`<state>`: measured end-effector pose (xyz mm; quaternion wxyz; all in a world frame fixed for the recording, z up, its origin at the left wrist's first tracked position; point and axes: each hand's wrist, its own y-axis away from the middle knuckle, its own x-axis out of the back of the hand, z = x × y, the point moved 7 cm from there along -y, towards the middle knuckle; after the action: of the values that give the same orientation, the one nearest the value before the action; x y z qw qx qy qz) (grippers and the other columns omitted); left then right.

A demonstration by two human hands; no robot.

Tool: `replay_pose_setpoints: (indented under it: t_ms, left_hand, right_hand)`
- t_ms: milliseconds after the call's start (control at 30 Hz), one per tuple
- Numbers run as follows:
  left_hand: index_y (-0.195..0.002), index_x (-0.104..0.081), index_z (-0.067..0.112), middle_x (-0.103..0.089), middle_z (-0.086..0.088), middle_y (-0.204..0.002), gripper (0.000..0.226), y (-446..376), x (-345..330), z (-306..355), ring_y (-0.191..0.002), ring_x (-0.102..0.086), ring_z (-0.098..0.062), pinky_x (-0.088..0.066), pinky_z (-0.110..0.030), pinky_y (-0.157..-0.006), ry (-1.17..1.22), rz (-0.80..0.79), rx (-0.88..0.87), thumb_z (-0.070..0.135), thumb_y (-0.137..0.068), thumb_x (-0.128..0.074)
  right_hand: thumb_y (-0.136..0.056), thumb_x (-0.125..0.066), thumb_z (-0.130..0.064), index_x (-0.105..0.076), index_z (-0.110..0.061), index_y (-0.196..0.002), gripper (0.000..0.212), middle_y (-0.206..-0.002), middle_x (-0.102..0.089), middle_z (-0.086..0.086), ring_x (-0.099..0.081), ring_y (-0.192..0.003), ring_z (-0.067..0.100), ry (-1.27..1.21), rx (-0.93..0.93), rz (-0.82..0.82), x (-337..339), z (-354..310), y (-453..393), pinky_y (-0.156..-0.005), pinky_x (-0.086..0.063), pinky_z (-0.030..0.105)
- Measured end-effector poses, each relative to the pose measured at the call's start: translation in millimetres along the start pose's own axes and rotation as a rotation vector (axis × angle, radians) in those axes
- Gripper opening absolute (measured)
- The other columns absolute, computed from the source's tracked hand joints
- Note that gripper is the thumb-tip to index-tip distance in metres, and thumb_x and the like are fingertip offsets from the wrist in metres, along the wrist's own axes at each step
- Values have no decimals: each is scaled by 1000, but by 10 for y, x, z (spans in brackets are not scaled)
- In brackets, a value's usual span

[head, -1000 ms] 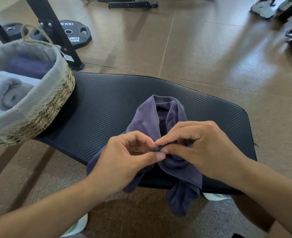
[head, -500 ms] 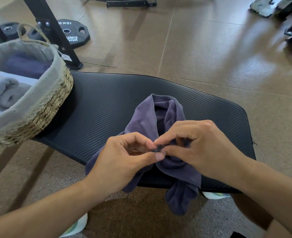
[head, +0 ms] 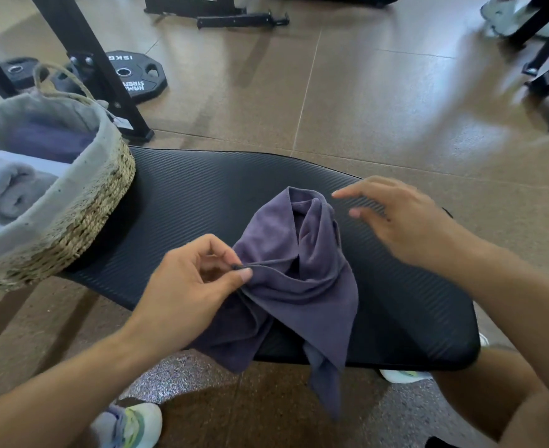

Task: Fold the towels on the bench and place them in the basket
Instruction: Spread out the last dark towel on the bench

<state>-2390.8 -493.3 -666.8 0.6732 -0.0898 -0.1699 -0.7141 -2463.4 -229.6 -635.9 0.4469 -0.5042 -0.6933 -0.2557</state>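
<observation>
head, right hand (head: 409, 221) released towel (head: 299, 273), left hand (head: 189, 286) pinching

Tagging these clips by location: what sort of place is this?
Most likely a gym: a weight plate lies on the floor by a black rack, and the towel lies on a padded bench.

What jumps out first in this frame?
A rumpled purple towel lies mid-bench, its near end hanging over the front edge. The left hand pinches a corner of it, while the right hand hangs open above the bench just right of the towel, touching nothing. A woven basket on the bench's left end already holds rolled towels.
</observation>
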Motion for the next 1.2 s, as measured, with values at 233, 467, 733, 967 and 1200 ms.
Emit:
replay_pose_setpoints:
  t_ms: [233,467,733,967,1200]
  left_hand:
    - [-81,-59,29,-75,-7,-69,37,-85,216,-164,-64,-66,-18,-54,-55,-82,-22,21,50,58,-63,-71]
    - [-80,-61,31,-73,5,-70,24,-247,685,-150,-69,-62,-20,-47,-38,-76,-2,251,0,39,-73,-82]
    - [-85,-55,22,-72,6,-65,20,-315,909,-76,-63,-66,0,-50,-9,-56,106,389,-71,8,-95,-66]
    - [-86,-56,29,-66,-16,-81,20,-346,1055,-105,-75,-56,-22,-44,-39,-73,76,411,-114,17,-97,-66]
    - [-85,-59,37,-69,-3,-73,24,-400,1025,-172,-71,-52,-22,-40,-39,-70,-1,337,-153,16,-95,-69]
  right_hand:
    - [-96,-61,-14,-66,-31,-126,35,-147,-51,-11,-44,-134,14,79,112,-190,-400,-42,-193,-114,-32,26]
    - [-65,-80,-61,-52,-46,-79,35,-109,-66,-19,-51,-118,12,35,154,-152,31,-128,-28,-104,-42,38]
    - [-79,-75,-58,-69,-30,-83,28,-109,-71,-17,-53,-130,11,-262,214,-137,188,-308,335,-106,-41,28]
    - [-86,-67,-52,-69,-32,-79,21,-116,-70,-16,-56,-130,12,-307,176,-60,401,-266,357,-108,-40,27]
    - [-66,-86,-39,-67,-16,-65,29,-88,-79,-8,-75,-85,8,-431,-34,-158,314,-131,395,-83,-56,25]
